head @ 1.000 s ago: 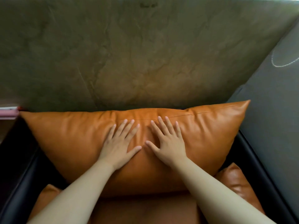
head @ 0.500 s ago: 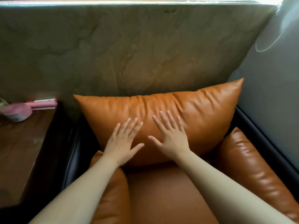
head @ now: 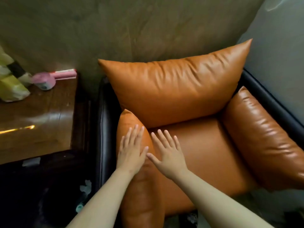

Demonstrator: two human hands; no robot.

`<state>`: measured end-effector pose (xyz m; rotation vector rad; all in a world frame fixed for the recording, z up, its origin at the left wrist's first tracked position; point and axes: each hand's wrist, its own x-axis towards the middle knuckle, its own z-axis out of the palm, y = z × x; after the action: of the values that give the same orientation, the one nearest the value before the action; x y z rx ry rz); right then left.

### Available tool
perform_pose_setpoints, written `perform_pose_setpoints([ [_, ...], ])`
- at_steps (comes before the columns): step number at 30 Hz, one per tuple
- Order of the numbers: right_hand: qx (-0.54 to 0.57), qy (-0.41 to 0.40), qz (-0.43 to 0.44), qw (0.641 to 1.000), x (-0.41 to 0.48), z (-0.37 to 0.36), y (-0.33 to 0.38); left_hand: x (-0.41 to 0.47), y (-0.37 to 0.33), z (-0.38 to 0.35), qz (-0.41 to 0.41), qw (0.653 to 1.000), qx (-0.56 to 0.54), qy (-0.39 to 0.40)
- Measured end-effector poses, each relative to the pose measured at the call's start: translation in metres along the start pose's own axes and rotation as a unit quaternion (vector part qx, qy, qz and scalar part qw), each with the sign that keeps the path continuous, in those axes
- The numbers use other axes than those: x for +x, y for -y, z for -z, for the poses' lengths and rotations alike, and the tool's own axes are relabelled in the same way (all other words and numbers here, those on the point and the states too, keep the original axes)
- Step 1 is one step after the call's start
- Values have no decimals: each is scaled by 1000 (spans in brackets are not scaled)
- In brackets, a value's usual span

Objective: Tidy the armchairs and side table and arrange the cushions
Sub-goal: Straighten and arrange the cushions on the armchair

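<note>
Tan leather fills the one black-framed armchair (head: 105, 129). Two hands work nearest. The left hand (head: 130, 152) lies flat on the long tan leather left arm cushion (head: 143, 195), its grip wide, fingers straight, holding nothing. The right hand (head: 169, 155) is spread just beside it over the flat tan seat pad (head: 205, 153), its grip wide too. A second matching arm cushion (head: 263, 140) lines the right side. A third cushion, the large rectangular back cushion (head: 172, 92), leans upright against the grey-green wall (head: 131, 30). On the dark wooden worktop (head: 32, 129) to the left stand one pink plastic object (head: 44, 80) and one yellow-green packet (head: 11, 86).
</note>
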<state>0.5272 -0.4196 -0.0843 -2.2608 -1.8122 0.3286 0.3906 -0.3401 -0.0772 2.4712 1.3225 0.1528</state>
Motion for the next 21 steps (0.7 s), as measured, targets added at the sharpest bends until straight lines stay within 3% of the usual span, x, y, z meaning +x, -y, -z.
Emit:
perform_pose_setpoints([
  [7,119,120,-81,982,-54,-25,22,-70,6,-28,85,992,-87,25],
  [13,257,220,-125,933,-95,-52,35,-116,2,-55,184,966,-178,32],
  [21,305,288,-185,888,-115,-61,40,-139,-7,-63,384,854,-349,39],
])
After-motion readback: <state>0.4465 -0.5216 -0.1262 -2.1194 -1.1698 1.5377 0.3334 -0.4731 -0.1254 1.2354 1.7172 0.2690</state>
